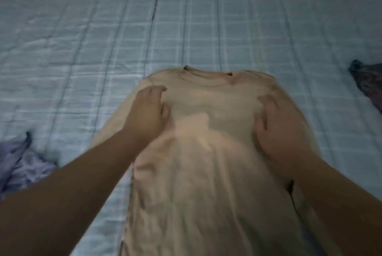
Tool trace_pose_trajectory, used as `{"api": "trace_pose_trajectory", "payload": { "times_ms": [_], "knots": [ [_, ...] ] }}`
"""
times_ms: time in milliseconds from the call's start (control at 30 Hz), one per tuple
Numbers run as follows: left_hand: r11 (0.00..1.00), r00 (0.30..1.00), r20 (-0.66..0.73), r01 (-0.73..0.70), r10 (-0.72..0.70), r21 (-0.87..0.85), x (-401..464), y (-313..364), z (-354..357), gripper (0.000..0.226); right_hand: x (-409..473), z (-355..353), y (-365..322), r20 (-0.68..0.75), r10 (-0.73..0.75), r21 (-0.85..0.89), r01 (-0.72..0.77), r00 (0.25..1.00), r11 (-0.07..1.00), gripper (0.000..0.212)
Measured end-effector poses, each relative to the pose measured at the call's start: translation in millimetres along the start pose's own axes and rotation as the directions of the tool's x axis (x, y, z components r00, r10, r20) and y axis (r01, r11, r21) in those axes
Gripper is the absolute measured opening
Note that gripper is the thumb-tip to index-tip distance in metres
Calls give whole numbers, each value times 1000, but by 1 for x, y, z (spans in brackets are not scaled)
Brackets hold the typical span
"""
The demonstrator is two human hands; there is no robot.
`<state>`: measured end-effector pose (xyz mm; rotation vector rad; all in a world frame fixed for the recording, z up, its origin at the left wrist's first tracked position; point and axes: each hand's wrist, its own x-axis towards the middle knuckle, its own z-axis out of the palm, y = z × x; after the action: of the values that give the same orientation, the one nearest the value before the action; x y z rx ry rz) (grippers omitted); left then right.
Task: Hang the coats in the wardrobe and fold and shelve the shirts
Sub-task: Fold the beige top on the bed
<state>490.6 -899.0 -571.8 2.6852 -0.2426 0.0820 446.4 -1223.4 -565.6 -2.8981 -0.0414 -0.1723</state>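
Here, the left hand [147, 109] and right hand [275, 123] rest on the chest of a beige cotton crew-neck shirt [206, 173], fingers loosely bent, pressing without gripping. The shirt lies flat, collar toward 12 o'clock, on a pale blue checked quilted bed [103, 28]. Lilac crumpled cloth [22, 165] at 8 o'clock; dark patterned garment [368, 82] at 3 o'clock.

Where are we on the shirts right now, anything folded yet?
Nothing folded or shelved shows. In hand: a beige shirt lies spread lengthwise on the checked bedspread, collar away, with the left hand and right hand resting on its chest, apparently smoothing it. Left: folding this shirt, plus a lilac garment bunched at the left edge and a dark patterned garment at the right. No wardrobe or coats in view.
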Motion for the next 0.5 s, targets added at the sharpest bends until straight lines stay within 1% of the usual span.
{"api": "trace_pose_trajectory", "payload": {
  "times_ms": [100,167,267,367,433,500],
  "knots": [
    [983,982,44,-180,181,-30,-105,15,-3,49,-110,-6,-18,26,-78,101,75,997,992,45],
    [974,971,79,-222,225,-53,-176,21,0,48,-186,-3,-23,80,-100,142,88,992,986,47],
    [961,948,172,-248,266,-122,-273,24,7,46,-279,-2,-29,146,-87,168,62,985,984,49],
    [950,887,344,-310,307,-50,-337,22,10,52,-336,-2,-19,282,-84,142,45,956,989,55],
    [939,844,450,-343,293,32,-359,15,13,63,-352,-3,-6,368,-78,147,24,927,989,63],
    [921,816,505,-378,282,97,-367,7,16,70,-353,-5,5,429,-122,108,83,895,991,77]
  ]
}}
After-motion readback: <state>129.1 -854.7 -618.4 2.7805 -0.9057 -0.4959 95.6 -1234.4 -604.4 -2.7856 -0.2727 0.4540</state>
